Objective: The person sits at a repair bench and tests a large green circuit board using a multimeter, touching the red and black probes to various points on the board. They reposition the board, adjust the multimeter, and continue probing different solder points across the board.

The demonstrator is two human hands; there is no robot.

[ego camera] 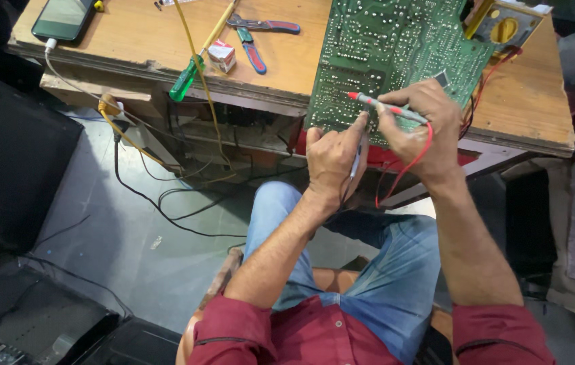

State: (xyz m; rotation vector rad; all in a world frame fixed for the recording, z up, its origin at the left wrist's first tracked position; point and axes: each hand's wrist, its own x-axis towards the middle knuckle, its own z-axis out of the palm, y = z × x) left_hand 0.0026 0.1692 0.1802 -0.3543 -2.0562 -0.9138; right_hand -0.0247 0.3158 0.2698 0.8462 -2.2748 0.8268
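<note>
Red sleeves and blue-jeaned knees, both hands up at a green circuit board.

Left hand [331, 159] is curled around a slim dark probe, its tip on the large green printed circuit board [396, 51] overhanging the worn wooden table [287, 61]; right hand [419, 128] pinches a red-tipped test probe [385, 107] against the board. Beyond lie a green-handled screwdriver [186, 80] and blue-and-red-handled pliers [257, 37].

The circuit board [396, 47] ran off the top edge, and its solder points were too small to tell apart. The phone [63, 17] and yellow meter [504, 27] were cut off there too. The left hand [333, 159] hid most of its probe [357, 157].
</note>
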